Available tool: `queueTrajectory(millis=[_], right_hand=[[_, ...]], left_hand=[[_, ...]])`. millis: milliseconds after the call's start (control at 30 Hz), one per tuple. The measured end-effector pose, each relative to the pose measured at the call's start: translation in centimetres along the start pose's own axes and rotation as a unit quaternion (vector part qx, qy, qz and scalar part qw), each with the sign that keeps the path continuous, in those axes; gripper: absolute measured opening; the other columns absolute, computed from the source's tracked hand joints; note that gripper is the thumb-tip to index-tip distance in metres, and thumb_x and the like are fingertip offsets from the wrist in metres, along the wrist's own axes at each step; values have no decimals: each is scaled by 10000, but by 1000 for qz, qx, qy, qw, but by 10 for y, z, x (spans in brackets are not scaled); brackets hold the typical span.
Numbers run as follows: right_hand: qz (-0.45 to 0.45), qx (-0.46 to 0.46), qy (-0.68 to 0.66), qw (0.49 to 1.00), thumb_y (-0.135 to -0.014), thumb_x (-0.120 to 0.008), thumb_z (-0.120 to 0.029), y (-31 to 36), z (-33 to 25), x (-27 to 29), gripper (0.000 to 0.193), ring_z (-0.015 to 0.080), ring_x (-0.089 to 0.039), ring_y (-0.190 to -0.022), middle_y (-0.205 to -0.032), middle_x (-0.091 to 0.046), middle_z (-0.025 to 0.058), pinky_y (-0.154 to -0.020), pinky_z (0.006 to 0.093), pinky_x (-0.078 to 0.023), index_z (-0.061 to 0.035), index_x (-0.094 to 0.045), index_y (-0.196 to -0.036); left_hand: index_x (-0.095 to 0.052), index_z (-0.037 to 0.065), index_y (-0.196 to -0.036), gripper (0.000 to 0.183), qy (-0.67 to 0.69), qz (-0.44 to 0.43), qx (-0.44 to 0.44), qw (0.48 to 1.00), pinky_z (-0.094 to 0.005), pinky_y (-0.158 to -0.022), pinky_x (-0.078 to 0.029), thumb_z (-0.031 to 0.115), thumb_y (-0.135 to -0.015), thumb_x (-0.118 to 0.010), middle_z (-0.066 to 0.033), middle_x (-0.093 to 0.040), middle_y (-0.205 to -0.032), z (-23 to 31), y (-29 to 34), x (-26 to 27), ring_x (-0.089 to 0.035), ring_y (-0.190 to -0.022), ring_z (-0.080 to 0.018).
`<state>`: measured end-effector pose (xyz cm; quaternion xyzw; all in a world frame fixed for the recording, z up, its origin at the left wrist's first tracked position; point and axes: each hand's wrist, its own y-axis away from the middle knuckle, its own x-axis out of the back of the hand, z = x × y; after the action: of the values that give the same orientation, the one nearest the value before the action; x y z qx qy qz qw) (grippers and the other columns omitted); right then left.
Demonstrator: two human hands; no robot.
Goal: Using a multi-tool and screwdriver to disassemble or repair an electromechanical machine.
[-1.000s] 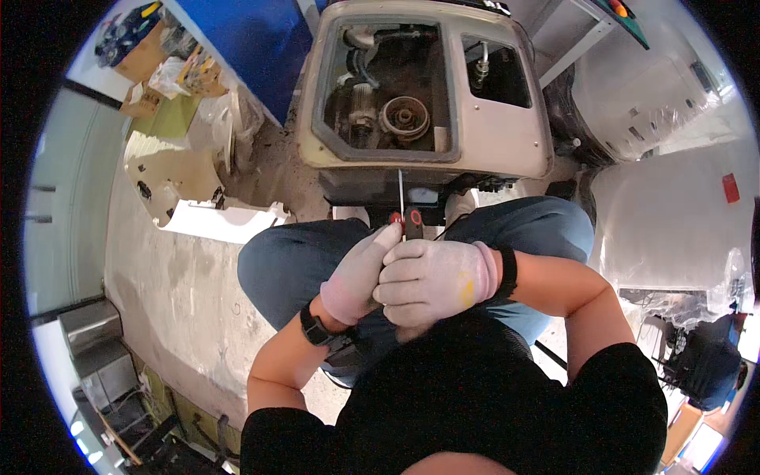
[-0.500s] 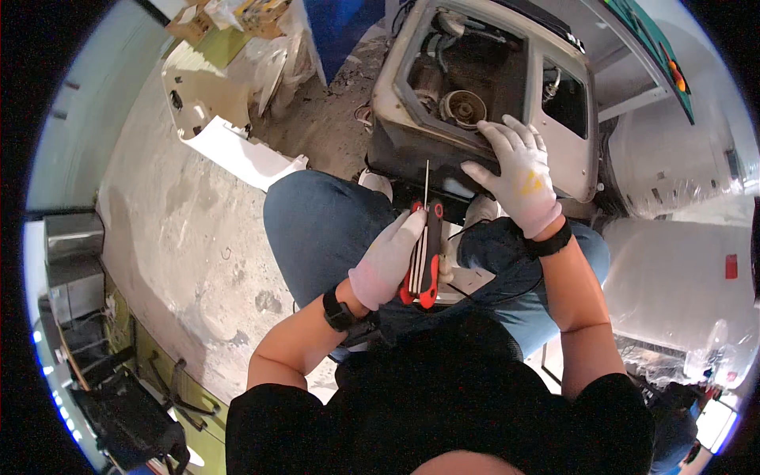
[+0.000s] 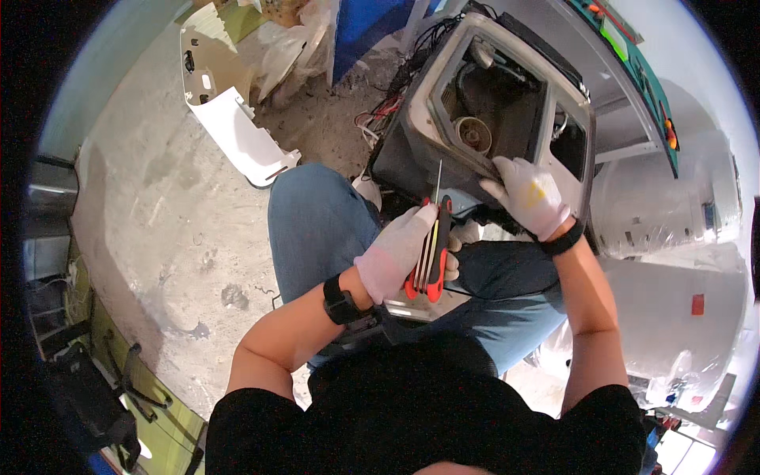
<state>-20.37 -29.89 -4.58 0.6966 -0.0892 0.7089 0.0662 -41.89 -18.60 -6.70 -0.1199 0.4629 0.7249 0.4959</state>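
My left hand (image 3: 398,252), in a white glove, is closed around a red and black folding hex key set (image 3: 438,261) above my lap. One long thin key is swung out and points away from me; the others lie folded in the handle. At the near edge of a beige and dark boxy machine (image 3: 425,117), the gloved fingers of my right hand (image 3: 532,198) are curled over the rim. The machine sits tilted between my feet. Through its large opening a round pale fitting (image 3: 473,135) and a hose show inside a dirty cavity.
A white curved plastic cover (image 3: 247,138) lies on the concrete floor to the left. Red and dark cables (image 3: 380,115) trail beside the machine. Plastic-wrapped white units (image 3: 669,305) stand at right, below a green-edged shelf (image 3: 653,103). A black chair (image 3: 87,408) is at lower left.
My right hand has gone from spread fingers to a curled grip on the machine's near rim. The machine now looks more tilted. The hex key set stays in my left hand.
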Motion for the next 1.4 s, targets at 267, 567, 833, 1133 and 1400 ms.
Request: queueTrajectory(millis=[267,567,833,1133,1400], right_hand=[[60,7,-21,998,-795,-671,-346,3,3,-8,414,385,-596,-912,-897,-639,180,-840,446,-471,-3,-604,-1017],[40,-24,-52,998,-797,-668,-347,-1,1,-8,408,393,-571,-976,-903,-633,196,-858,438,-458,-10,-608,-1020],[45,-20,-42,998,-809,-641,-381,-1,-3,-5,427,344,-582,-859,-819,-615,169,-764,416,-469,-19,-602,-1032],[52,-13,-50,997,-798,-659,-344,0,-1,-5,423,357,-579,-847,-843,-606,194,-740,420,-465,16,-604,-1014],[83,0,-5,997,-822,-630,-403,3,1,-11,437,371,-590,-942,-871,-644,174,-824,429,-467,-23,-600,-1035]], left_hand=[[-578,-7,-878,481,72,-6,44,996,-322,-539,-537,414,-967,-362,-119,-622,-689,1,-20,6,-627,-557,-231],[-567,-5,-848,464,67,5,34,997,-332,-529,-537,405,-964,-385,-115,-618,-675,5,-25,2,-624,-550,-231],[-464,28,-1091,331,57,6,-25,998,-301,-509,-555,328,-969,-394,-133,-654,-813,-6,-27,5,-630,-559,-188],[-571,75,-984,353,88,29,11,996,-306,-491,-545,393,-937,-423,-102,-662,-804,5,-34,7,-619,-535,-176],[-546,29,-955,284,-3,51,-75,996,-296,-503,-528,294,-919,-447,-94,-620,-770,4,-31,3,-618,-558,-175]])
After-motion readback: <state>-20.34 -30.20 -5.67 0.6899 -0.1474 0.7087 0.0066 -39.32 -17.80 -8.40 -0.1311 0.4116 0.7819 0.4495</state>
